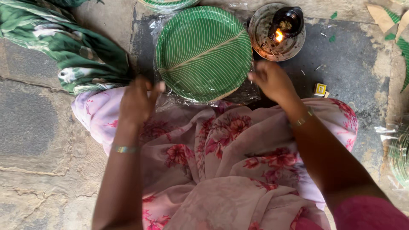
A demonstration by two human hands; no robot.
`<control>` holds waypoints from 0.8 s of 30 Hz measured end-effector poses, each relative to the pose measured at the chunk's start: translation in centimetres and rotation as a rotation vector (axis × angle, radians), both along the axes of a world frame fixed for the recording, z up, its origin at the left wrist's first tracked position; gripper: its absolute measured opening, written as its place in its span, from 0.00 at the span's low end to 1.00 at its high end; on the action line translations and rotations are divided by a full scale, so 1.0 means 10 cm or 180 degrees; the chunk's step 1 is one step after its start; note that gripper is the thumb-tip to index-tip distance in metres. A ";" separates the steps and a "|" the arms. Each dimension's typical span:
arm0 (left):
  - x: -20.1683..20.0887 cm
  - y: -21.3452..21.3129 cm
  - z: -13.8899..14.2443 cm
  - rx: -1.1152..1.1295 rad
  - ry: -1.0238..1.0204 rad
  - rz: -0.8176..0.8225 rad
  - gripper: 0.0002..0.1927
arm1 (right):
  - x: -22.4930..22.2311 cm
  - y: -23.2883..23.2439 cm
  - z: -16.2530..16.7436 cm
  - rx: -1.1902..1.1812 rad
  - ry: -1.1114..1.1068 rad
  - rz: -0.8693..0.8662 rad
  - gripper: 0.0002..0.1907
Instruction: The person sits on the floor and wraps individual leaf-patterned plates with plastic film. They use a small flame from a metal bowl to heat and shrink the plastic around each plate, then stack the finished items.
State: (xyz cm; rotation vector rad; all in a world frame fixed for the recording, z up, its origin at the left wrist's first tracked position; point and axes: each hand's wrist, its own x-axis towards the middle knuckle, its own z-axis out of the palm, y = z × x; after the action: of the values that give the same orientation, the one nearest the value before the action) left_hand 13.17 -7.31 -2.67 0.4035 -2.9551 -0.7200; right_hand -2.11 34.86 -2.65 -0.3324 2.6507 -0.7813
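Observation:
A round green leaf-patterned paper plate [203,52] lies on the stone floor on a clear plastic wrapper [245,93]. My left hand [137,100] hovers at the plate's lower left, fingers bent, thumb near the wrapper's edge; whether it pinches the plastic I cannot tell. My right hand [272,81] is at the plate's lower right rim, fingers curled toward the wrapper, nothing clearly gripped. Both wrists carry bangles. Pink flowered cloth [221,170] covers my lap below the plate.
A metal dish [260,32] with a burning dark oil lamp [286,21] stands just right of the plate. A small yellow matchbox [320,89] lies on the floor. Green patterned cloth [64,47] at upper left; another wrapped plate stack [399,153] at right edge.

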 end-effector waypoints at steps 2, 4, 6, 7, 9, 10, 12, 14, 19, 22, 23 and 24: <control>-0.36 0.09 -0.17 0.0386 0.0591 0.0476 0.34 | -0.17 -0.22 -0.23 -0.1002 0.1897 0.0426 0.45; -0.60 0.27 -0.34 0.0653 0.0623 0.1088 0.45 | -0.22 -0.39 -0.46 -0.1211 0.1082 -0.0056 0.42; -0.65 0.33 -0.45 0.2706 -0.0015 0.0866 0.37 | -0.18 -0.40 -0.61 -0.1449 -0.1060 -0.0444 0.36; -0.63 0.33 -0.47 0.3720 -0.0367 0.0729 0.33 | -0.15 -0.37 -0.61 -0.1487 -0.1822 -0.0609 0.33; -0.52 0.27 -0.45 0.3871 -0.1438 0.0863 0.33 | -0.11 -0.25 -0.58 -0.1711 -0.2587 -0.0643 0.27; -0.46 0.22 -0.42 0.3924 -0.1967 0.0931 0.32 | -0.11 -0.16 -0.55 -0.1865 -0.2769 -0.0606 0.24; -0.37 0.14 -0.33 0.4082 -0.1779 0.0389 0.27 | -0.11 -0.06 -0.40 -0.2099 -0.2878 -0.0338 0.20; -0.32 0.13 -0.27 0.4350 -0.1496 0.0041 0.22 | -0.16 0.03 -0.20 -0.2239 -0.2826 -0.0544 0.17; -0.26 0.25 -0.26 0.4348 -0.0577 -0.0075 0.12 | -0.09 0.13 0.06 -0.2691 -0.2652 -0.0509 0.14; -0.23 0.32 -0.21 0.4579 -0.0714 -0.0004 0.13 | -0.04 0.17 0.08 -0.2675 -0.2206 0.0023 0.12; -0.22 0.36 -0.17 0.4134 -0.0707 -0.0101 0.12 | -0.03 0.16 0.10 -0.2605 -0.1995 0.0252 0.12; -0.20 0.40 -0.08 0.3690 -0.0695 -0.0192 0.12 | 0.00 0.14 0.15 -0.2239 -0.1694 0.0280 0.11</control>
State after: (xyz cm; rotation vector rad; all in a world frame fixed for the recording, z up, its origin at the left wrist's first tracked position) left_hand 11.17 -3.29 -3.50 0.4378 -2.3583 -2.4613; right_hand -2.09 36.23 -1.14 -0.3471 1.7970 -1.5135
